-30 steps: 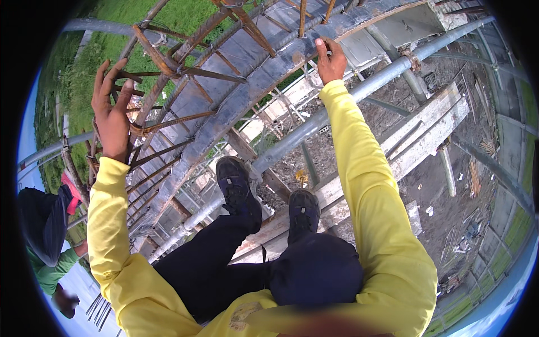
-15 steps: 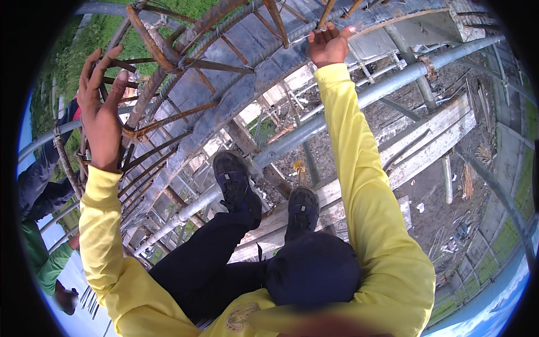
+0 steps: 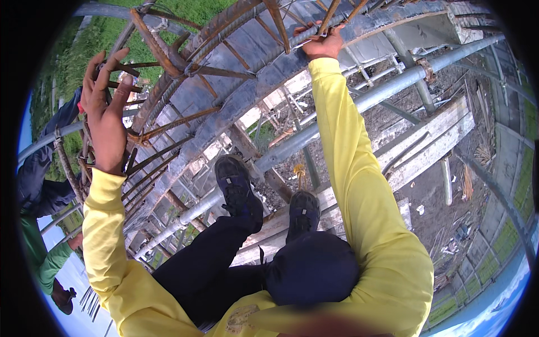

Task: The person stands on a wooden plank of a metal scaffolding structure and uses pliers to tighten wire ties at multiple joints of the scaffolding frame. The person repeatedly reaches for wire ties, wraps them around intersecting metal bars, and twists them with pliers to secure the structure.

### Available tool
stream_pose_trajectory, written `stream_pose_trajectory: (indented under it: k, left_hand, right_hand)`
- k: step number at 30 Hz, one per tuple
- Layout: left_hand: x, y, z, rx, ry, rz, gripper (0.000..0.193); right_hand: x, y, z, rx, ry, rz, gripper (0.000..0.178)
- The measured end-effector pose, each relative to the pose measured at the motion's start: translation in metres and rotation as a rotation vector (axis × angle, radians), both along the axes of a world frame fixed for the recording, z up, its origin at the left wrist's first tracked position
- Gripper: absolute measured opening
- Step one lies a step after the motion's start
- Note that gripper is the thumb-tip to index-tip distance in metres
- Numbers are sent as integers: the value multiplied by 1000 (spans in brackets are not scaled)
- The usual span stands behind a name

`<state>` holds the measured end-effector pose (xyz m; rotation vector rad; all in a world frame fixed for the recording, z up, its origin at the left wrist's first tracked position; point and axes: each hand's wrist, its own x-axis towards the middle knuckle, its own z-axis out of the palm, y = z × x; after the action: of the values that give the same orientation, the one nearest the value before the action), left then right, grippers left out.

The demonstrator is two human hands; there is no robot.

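Two hands are up on the rusty rebar cage (image 3: 224, 73) in the one head view I have, and both feet are on narrow footing far above the ground. My left hand (image 3: 105, 121) is spread wide, fingers splayed, its palm side against the bent rebar ends at the cage's left edge, clamping nothing as far as I can see. My right hand (image 3: 324, 45) is closed around a rebar (image 3: 314, 35) at the top of the cage, arm stretched out straight. Below, my left shoe (image 3: 238, 191) stands on the grey scaffold pipe (image 3: 337, 118) and my right shoe (image 3: 303, 212) on a wooden plank (image 3: 426, 140) just beside it. Another person in a green sleeve (image 3: 48, 264) works off to my lower left. I judge the risk plain: with only one hand truly gripping, a slip of the shoe on the round pipe could pull me off, and the open palm could catch on the jutting rusty bar ends.
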<state>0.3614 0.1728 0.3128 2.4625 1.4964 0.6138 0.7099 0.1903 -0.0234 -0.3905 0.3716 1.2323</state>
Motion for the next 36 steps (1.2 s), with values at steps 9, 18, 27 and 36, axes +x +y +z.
stream_pose_trajectory:
  k: [9, 18, 27, 36]
  left_hand:
    - [-6, 2, -2, -15, 72, 6, 38]
    - [-11, 9, -11, 53, 24, -28, 57]
    - [-9, 14, -20, 41, 44, 24, 59]
    - [29, -5, -35, 92, -43, 321, 22]
  right_hand:
    - [-2, -19, 21, -69, -177, 77, 78]
    - [4, -27, 33, -150, -155, 102, 84]
    - [2, -82, 60, -270, -483, 204, 43]
    - [10, -390, 58, -1146, -2548, 237, 54]
